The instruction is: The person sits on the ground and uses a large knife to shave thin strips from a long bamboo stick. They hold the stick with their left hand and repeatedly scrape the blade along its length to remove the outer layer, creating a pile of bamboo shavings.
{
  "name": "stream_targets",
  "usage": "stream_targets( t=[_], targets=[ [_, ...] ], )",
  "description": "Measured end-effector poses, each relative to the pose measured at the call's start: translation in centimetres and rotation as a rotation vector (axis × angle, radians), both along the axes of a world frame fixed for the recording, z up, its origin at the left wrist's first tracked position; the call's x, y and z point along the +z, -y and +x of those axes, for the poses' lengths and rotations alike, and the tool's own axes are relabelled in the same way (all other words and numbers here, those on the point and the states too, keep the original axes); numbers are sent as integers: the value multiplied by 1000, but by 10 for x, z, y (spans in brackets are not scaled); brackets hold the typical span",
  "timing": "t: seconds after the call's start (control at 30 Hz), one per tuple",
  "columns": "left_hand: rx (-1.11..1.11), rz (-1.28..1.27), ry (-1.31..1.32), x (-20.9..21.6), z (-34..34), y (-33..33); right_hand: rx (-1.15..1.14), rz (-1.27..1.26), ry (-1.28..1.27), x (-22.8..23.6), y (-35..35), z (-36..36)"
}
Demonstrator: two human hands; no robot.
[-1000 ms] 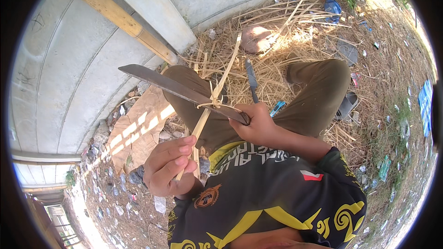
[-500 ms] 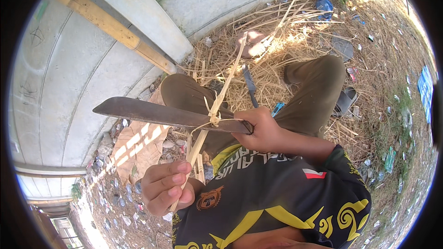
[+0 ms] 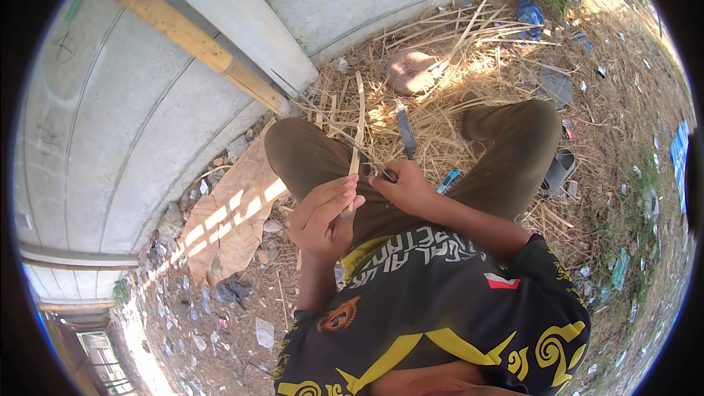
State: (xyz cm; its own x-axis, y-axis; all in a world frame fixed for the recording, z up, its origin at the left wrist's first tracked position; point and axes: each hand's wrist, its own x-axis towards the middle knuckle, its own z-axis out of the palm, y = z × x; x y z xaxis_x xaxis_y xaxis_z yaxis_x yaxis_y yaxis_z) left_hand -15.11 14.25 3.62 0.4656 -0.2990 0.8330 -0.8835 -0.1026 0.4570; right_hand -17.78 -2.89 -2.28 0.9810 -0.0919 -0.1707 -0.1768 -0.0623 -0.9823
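My left hand (image 3: 323,214) pinches the near end of a pale split bamboo strip (image 3: 360,114) between thumb and fingers. The strip points away from me, over the gap between my knees. Closed around the handle end of a machete is my right hand (image 3: 405,189), close beside the left. The machete blade (image 3: 334,126) is turned nearly edge-on, so it shows only as a thin dark line slanting to the far left. It passes close to the strip; whether they touch I cannot tell. A second knife (image 3: 405,132) lies beyond my right hand, among the shavings.
Bamboo shavings (image 3: 440,114) and long strips cover the ground ahead. A blue-handled tool (image 3: 448,180) lies by my right thigh, a dark sandal (image 3: 562,170) beyond the right knee. Brown cardboard (image 3: 231,213) lies left. A bamboo pole (image 3: 183,33) leans along the concrete wall (image 3: 132,117).
The machete has turned from broadside to edge-on and swung toward the far left. My left hand moved right and away from me, near the right hand. The strip's frayed, curled middle no longer shows.
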Motion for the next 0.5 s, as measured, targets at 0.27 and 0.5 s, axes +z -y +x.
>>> stream_targets(
  t=[0.27,0.5],
  targets=[
    [0,85,49,-19,-5,-1,86,-19,40,-20,1,6],
    [41,102,56,-25,-7,-3,63,-34,-5,-27,3,6]
  ],
)
